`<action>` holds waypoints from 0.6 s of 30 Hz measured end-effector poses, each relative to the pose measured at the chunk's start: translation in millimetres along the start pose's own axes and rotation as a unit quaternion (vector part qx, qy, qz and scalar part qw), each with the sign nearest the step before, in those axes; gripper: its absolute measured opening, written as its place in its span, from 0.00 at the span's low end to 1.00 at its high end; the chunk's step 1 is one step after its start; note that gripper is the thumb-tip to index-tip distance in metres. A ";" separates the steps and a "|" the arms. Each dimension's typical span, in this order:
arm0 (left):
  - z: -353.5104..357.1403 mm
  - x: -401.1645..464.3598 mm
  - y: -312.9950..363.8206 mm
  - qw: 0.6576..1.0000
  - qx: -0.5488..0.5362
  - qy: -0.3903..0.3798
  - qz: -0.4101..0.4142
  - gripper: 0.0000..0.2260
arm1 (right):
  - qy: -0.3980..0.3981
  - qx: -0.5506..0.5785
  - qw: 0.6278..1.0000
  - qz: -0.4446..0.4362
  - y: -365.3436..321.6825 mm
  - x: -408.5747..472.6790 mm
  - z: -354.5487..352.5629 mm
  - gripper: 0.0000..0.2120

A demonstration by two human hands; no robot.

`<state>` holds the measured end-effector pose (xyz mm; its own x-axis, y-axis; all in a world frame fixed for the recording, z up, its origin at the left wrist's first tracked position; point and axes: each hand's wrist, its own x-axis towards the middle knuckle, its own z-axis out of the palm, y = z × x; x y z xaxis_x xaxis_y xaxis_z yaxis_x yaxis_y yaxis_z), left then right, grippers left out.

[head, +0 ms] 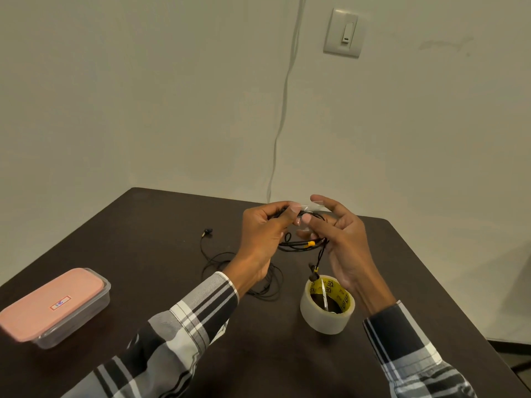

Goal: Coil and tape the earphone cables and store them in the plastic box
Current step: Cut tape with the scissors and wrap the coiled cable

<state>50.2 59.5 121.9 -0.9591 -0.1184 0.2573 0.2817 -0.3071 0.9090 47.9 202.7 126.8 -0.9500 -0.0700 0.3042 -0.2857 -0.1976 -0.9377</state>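
Earphone coil [298, 244] above tape roll [326, 310], loose cable [218, 259]

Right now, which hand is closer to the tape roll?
Right. The right hand is just above the tape roll, its wrist beside it; the left hand is up and left, farther off.

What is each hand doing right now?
Left hand: pinches the coiled black earphone cable.
Right hand: pinches a clear tape strip against the coil.

dark table [161, 326] | on it: plastic box [54, 308], tape roll [327, 303], loose black earphone cable [230, 262]
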 end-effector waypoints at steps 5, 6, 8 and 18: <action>-4.6 0.4 -4.4 1.000 0.015 0.021 0.003 0.08 | 0.003 -0.106 0.993 -0.058 3.2 -1.1 0.3 0.22; -5.1 0.3 -4.9 1.000 0.019 0.021 0.010 0.08 | 0.001 -0.121 0.991 -0.061 3.6 -1.0 -0.4 0.20; -5.7 -0.8 -4.6 0.999 0.038 0.014 0.025 0.08 | 0.006 -0.133 0.989 -0.063 4.5 -1.2 -1.3 0.19; -5.5 -1.3 -6.2 0.997 0.056 0.008 0.046 0.07 | 0.013 -0.078 0.996 -0.035 6.4 -1.3 -0.2 0.13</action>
<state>49.8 56.4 114.2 -0.9282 -0.1559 0.3378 0.3636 -0.1875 0.9125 47.3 201.6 120.3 -0.9297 -0.0347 0.3666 -0.3649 -0.0468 -0.9299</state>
